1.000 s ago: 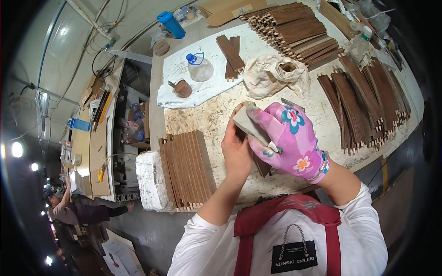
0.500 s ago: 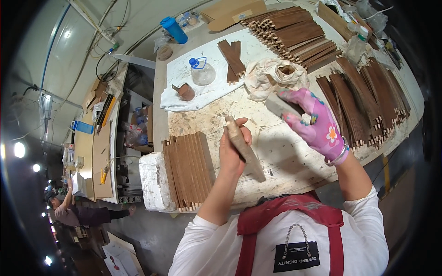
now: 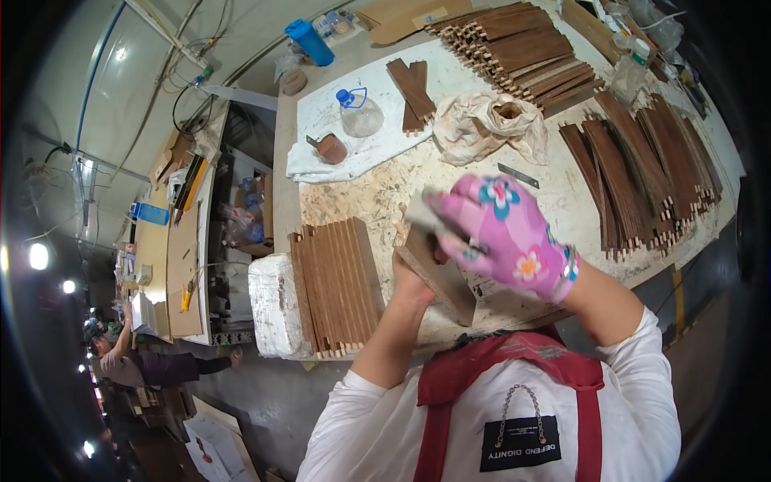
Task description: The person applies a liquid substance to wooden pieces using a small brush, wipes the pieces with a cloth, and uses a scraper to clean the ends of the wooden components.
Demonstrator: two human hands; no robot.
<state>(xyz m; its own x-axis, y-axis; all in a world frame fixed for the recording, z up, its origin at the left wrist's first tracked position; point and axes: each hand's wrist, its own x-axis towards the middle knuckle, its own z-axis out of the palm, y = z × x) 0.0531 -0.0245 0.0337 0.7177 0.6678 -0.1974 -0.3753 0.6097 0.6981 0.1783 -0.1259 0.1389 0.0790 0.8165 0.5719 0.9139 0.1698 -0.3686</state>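
Observation:
My bare left hand (image 3: 412, 277) is closed around a brown wooden slat (image 3: 450, 291), which stands tilted on edge above the table. A pale dowel end shows at its far end. My right hand (image 3: 514, 237), in a pink flowered glove, grips a grey sanding block (image 3: 421, 212) over the slat's upper end; whether the two touch is hard to tell. To the left of my left hand stands a row of wooden slats (image 3: 336, 285) with pale dowels, beside a white foam block (image 3: 273, 305).
A crumpled cloth (image 3: 482, 132) and a small metal plate (image 3: 518, 175) lie beyond my hands. A blue-capped jug (image 3: 360, 116), a brown cup (image 3: 330, 149) and two crossed slats (image 3: 411, 96) rest on a white sheet. More slats are piled right (image 3: 630, 177) and far (image 3: 522, 48).
My right hand has moved left with the sanding block, onto the slat's upper end. The slat has turned in my left hand, showing its broad face. The small metal plate is uncovered.

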